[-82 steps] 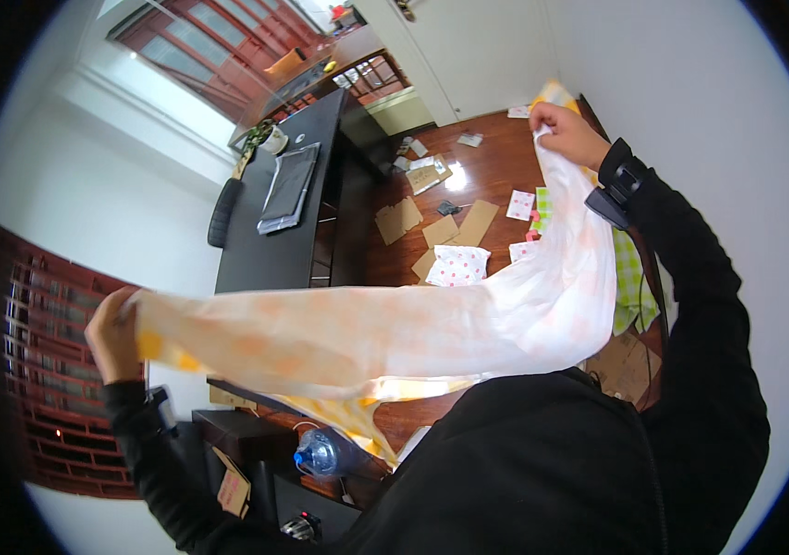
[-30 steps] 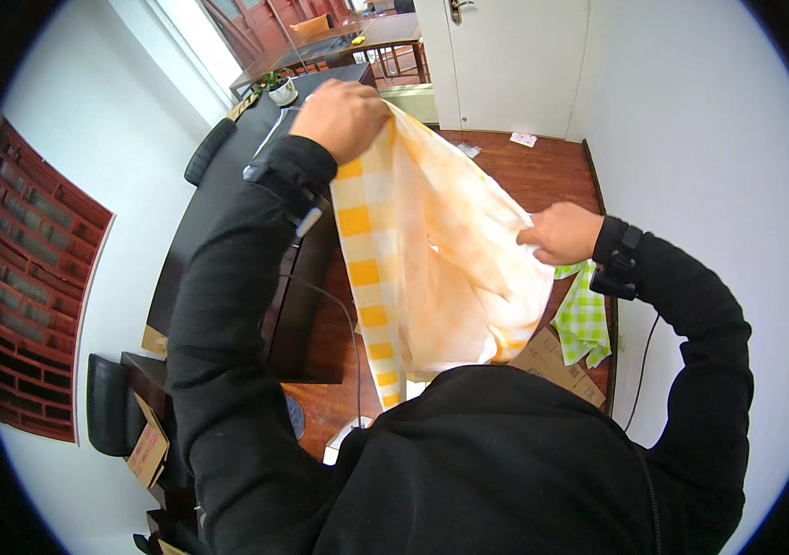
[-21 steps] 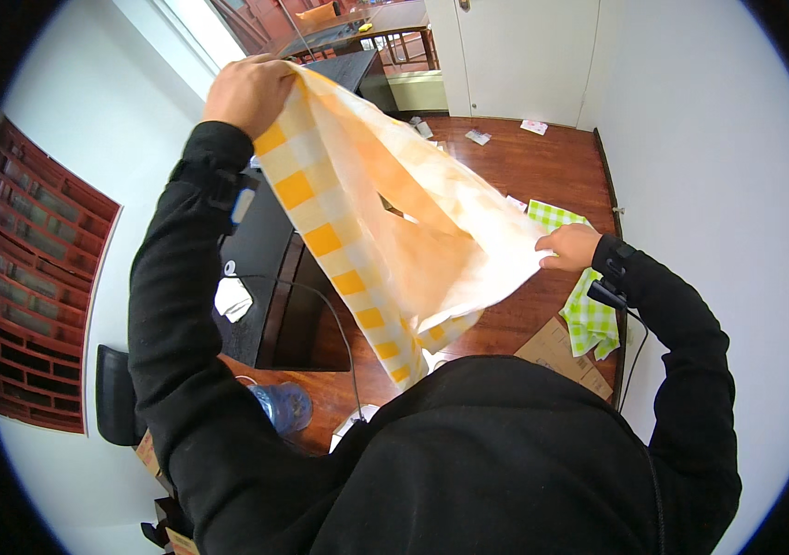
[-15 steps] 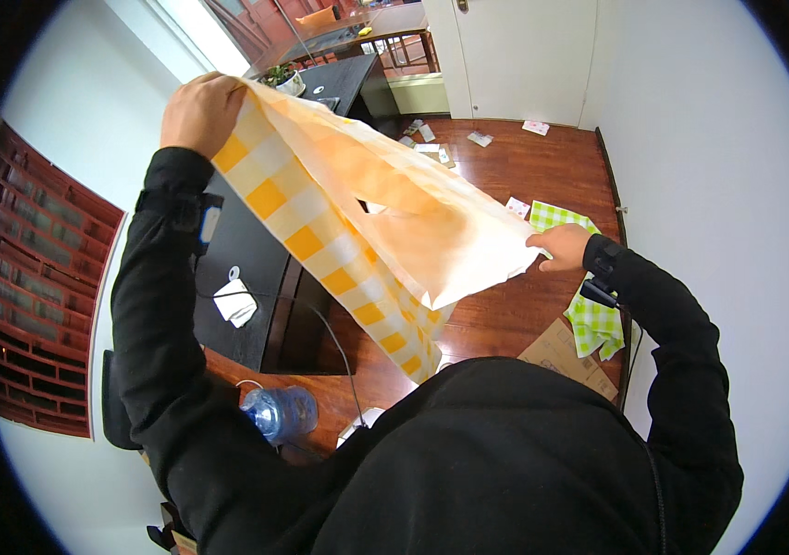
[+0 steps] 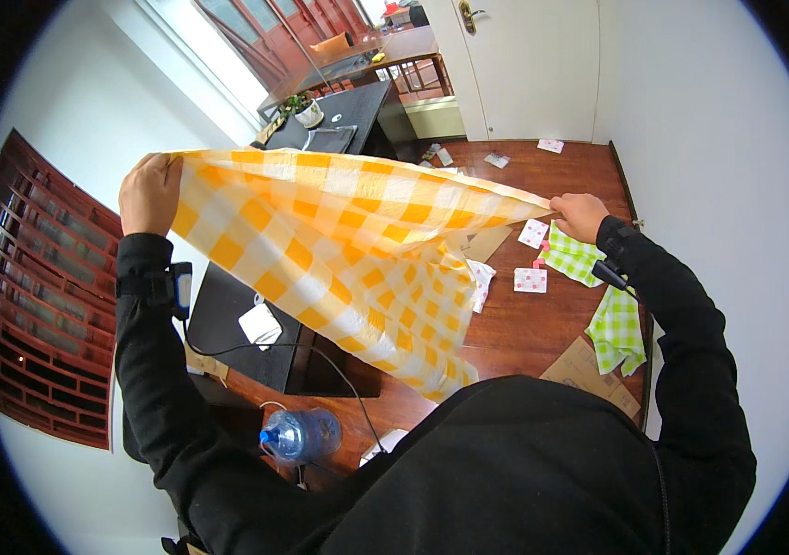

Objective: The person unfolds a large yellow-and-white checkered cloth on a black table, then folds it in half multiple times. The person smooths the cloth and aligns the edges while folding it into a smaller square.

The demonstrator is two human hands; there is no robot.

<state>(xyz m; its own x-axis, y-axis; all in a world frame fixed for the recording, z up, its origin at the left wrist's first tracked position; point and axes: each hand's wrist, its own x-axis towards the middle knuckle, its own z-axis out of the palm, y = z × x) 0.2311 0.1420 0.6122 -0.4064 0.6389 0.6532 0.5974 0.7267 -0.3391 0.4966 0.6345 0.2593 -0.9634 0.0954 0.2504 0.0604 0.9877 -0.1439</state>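
Note:
A yellow-and-white checked tablecloth point(image 5: 339, 236) hangs stretched between my two hands. At the upper left, my left hand point(image 5: 150, 194) is closed on one corner. My right hand point(image 5: 581, 217), lower and to the right, pinches the other end of the top edge. Between them the top edge is pulled nearly taut, while the cloth below falls in loose folds toward my body and hides part of the desk and floor. Its lower right end is bunched and creased.
A black desk point(image 5: 237, 324) with a white cloth point(image 5: 259, 326) stands on the left. A blue water jug point(image 5: 307, 435) is on the floor nearby. Green checked cloths point(image 5: 618, 328), flattened cardboard point(image 5: 589, 377) and small packets point(image 5: 530, 280) lie on the right. A white door point(image 5: 542, 69) stands beyond.
My left hand has moved down and left; my right hand has risen slightly. The cloth has spread wider, and its checked face now shows where the pale inner side was. The view has shifted.

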